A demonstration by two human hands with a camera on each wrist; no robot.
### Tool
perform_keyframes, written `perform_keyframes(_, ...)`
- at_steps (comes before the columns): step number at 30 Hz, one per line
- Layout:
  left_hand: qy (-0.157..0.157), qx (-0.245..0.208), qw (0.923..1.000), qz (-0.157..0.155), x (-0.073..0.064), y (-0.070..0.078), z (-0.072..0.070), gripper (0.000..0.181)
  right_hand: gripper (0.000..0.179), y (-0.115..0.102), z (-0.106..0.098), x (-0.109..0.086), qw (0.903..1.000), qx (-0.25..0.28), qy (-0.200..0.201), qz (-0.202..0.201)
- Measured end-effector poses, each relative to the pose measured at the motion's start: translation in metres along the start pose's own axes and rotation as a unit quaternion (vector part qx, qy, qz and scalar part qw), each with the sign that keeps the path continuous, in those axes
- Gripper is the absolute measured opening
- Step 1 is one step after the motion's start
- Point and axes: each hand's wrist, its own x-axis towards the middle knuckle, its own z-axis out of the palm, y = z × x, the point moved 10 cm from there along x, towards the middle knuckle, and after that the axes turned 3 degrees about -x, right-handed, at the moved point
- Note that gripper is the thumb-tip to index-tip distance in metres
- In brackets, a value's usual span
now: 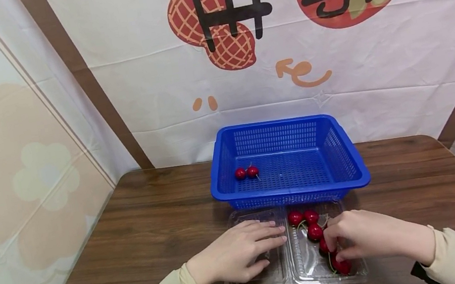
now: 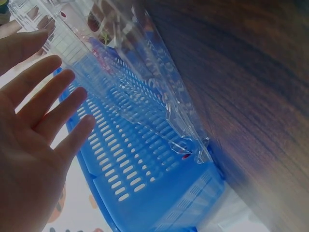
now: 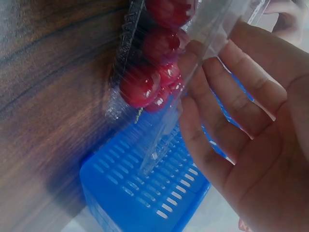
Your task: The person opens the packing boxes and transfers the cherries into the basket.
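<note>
A clear plastic clamshell box lies opened flat, with its left half [image 1: 278, 274] and right half [image 1: 310, 276] side by side. Over the left half rests my left hand [image 1: 241, 250], its fingers spread and straight and nothing in its grasp. Red cherries [image 1: 315, 232] with green stems lie in the right half, several of them in a loose line. My right hand [image 1: 362, 235] reaches in there from the right, fingers bent, fingertips right at the front cherries [image 1: 342, 266]. The right wrist view shows its fingertips by the clear wall, close to the bunched cherries [image 3: 140, 87].
Just behind the box stands a blue plastic basket [image 1: 292, 192] with slotted walls. Two cherries [image 1: 246, 173] lie in its left part. Everything stands on a brown wood-grain table [image 1: 167, 212], with a printed white cloth [image 1: 144, 75] hanging behind it.
</note>
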Motion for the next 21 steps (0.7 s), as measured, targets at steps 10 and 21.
perform_keyframes(10, -0.006, -0.001, 1.0000, 0.002, 0.000, 0.000, 0.001, 0.052, 0.017, -0.001, 0.007, 0.000, 0.9997, -0.023, -0.001, -0.006)
perform_keyframes(21, -0.003, -0.001, 1.0000, 0.002, 0.000, -0.001, 0.001, 0.051, 0.023, -0.001, 0.017, 0.002, 0.9992, -0.017, -0.034, 0.011)
